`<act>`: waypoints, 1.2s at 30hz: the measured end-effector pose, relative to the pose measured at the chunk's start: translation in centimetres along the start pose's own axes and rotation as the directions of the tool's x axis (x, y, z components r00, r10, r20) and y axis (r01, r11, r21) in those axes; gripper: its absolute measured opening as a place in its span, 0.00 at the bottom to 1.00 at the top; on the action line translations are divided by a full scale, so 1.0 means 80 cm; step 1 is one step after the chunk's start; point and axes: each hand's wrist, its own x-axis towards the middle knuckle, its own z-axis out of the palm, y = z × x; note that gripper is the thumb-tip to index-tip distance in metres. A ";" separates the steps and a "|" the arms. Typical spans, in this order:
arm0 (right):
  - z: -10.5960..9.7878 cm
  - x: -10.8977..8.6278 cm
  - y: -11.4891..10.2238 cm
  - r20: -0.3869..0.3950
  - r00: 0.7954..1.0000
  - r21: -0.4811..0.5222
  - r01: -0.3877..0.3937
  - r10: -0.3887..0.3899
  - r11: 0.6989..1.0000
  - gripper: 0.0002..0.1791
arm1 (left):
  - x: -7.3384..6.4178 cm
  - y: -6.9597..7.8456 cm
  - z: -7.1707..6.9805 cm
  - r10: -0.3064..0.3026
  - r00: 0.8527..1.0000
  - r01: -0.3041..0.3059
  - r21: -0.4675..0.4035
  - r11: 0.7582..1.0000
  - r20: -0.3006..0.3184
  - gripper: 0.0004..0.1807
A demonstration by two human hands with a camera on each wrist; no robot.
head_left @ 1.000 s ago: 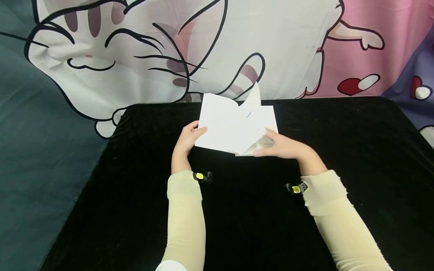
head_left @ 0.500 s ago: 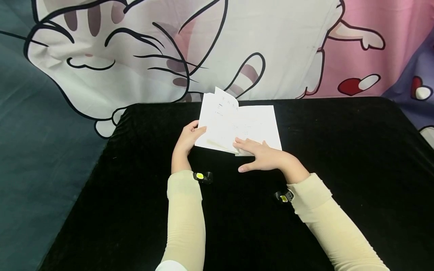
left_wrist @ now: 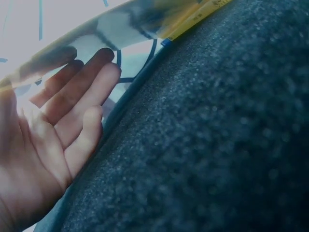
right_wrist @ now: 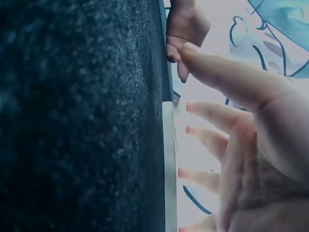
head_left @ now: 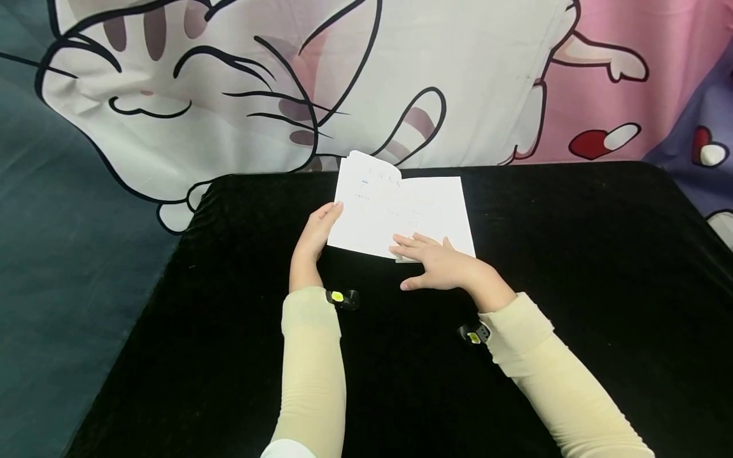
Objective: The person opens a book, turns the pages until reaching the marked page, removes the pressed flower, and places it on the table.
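An open book (head_left: 438, 207) with white pages and faint print lies at the far middle of the table, its left side tilted up. My left hand (head_left: 318, 234) holds the book's left edge, thumb at the page edge and fingers behind the cover. From below, the left wrist view shows the glossy cover (left_wrist: 108, 31) above the loosely bent fingers of my left hand (left_wrist: 58, 121). My right hand (head_left: 438, 262) lies spread over the lower middle of the book, fingertips on the page near the fold. The right wrist view shows its fingers (right_wrist: 207, 113) straight and apart.
Black cloth covers the table (head_left: 412, 381). Behind its far edge hangs a curtain (head_left: 487, 83) with a cartoon cat. A small dark camera sits at the left wrist (head_left: 343, 299), another at the right wrist (head_left: 474, 333).
My right hand carried a page from right to left, and it now lies over the left side. That hand came to rest near the fold. My left thumb shifted to the page's edge.
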 end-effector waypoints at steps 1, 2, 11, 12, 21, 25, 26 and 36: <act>0.000 0.000 0.000 -0.001 1.000 -0.007 -0.003 0.003 1.000 0.40 | 0.000 0.000 0.000 0.004 1.000 -0.004 0.008 1.000 0.003 0.24; 0.000 0.001 -0.001 -0.001 1.000 -0.011 -0.006 0.006 1.000 0.40 | -0.001 0.001 0.000 0.006 1.000 -0.006 0.014 1.000 0.007 0.24; -0.010 -0.001 0.023 -0.042 0.999 0.023 0.022 -0.021 0.999 0.40 | -0.004 -0.001 -0.002 0.007 1.000 -0.006 -0.019 1.000 0.020 0.17; -0.014 -0.003 0.030 -0.054 0.998 0.033 0.012 -0.010 0.999 0.39 | -0.004 -0.002 -0.002 0.006 1.000 -0.005 -0.023 1.000 0.022 0.16; -0.042 -0.039 0.109 -0.044 0.988 0.194 -0.138 0.149 0.971 0.41 | -0.002 -0.001 -0.001 0.001 0.999 0.001 -0.050 0.999 0.039 0.17; -0.044 -0.048 0.129 -0.035 0.983 0.275 -0.161 0.178 0.948 0.44 | -0.004 0.001 0.000 -0.009 1.000 0.010 -0.034 0.999 0.024 0.16; -0.043 -0.049 0.132 -0.042 0.983 0.290 -0.156 0.176 0.944 0.44 | -0.004 0.001 0.000 -0.012 1.000 0.013 -0.030 0.999 0.021 0.16; -0.039 -0.051 0.144 -0.080 0.991 0.335 -0.074 0.107 0.939 0.46 | -0.003 0.000 0.000 -0.018 1.000 0.019 -0.023 1.000 0.024 0.16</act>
